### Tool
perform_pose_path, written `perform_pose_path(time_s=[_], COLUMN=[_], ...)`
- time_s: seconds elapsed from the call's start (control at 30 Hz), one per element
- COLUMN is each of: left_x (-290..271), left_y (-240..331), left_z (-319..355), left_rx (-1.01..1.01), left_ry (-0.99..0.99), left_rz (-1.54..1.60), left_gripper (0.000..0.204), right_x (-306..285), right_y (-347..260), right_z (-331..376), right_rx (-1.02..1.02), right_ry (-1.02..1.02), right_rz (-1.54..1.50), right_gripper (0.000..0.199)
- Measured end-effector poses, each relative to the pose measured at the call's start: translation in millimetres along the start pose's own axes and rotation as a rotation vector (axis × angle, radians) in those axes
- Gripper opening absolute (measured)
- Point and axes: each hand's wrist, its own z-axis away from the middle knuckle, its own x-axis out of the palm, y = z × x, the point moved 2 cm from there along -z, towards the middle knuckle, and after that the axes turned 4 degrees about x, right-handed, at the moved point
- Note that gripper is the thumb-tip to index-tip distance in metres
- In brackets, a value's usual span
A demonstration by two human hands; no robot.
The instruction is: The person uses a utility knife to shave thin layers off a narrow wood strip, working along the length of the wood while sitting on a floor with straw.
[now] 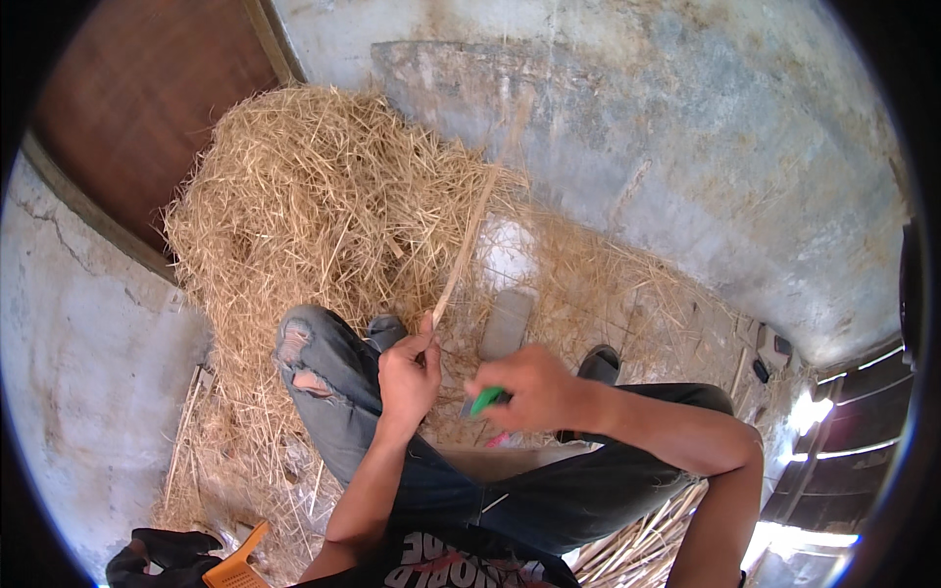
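Green-handled tool [488, 400] in right hand [537, 387]

The left fingers [420, 342] pinch the near end of a long, pale strip [467, 250], which extends away beyond them. The right fingers [496, 372], blurred, are closed around a green-handled tool [485, 400]. A large straw heap [304, 186] rises beyond the left fingers, leftward. A grey block [507, 323] lies beyond the right fingers.

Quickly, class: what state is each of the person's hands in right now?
Left hand: closed, holding a long pale strip.
Right hand: closed, holding a green tool, slightly blurred.
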Motion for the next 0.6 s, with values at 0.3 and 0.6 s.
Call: perform_pose_path(time_s=[0.3, 0.6], left_x=[42, 5], left_y=[33, 67], left_z=[28, 19], left_rx=[-0.140, 0.357], left_ry=[0.052, 0.024], left_rz=[0.653, 0.140], left_gripper=[0.053, 0.064], right_x=[-16, -50], right_y=[31, 59], right_z=[-13, -7], right_rx=[0.375, 0.614], right_ry=[0.195, -0.001], right_rz=[-0.031, 0.268], right_gripper=[0.028, 0.016])
